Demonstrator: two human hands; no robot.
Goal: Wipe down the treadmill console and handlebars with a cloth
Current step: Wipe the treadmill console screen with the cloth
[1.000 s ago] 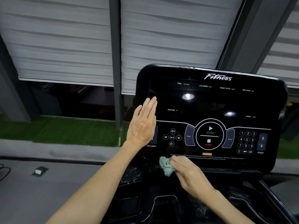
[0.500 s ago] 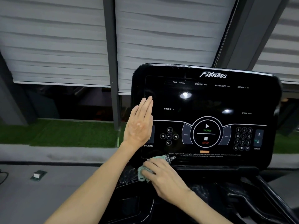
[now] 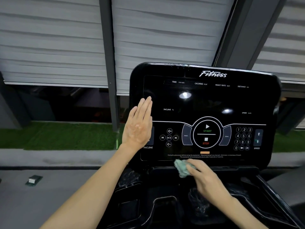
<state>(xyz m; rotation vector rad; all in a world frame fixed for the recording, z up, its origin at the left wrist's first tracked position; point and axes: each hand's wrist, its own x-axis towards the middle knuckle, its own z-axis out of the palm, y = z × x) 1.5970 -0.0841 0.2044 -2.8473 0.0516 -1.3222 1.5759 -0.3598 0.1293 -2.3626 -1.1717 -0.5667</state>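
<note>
Right hand (image 3: 207,178) grips the cloth (image 3: 181,168); left hand (image 3: 138,128) (fingers (image 3: 146,107) straight, together) lies flat on the console (image 3: 206,104).

The left hand (image 3: 137,128) covers the buttons above the word INCLINE at the left of the console (image 3: 206,103). The right hand (image 3: 206,179) hides the right part of the cloth (image 3: 180,168) under its fingers (both are smeared by blur). The fine print just above the cloth is too small to read whole. Both forearms run off the near edge. The small green thing (image 3: 33,180) at the left is too small to tell.
</note>
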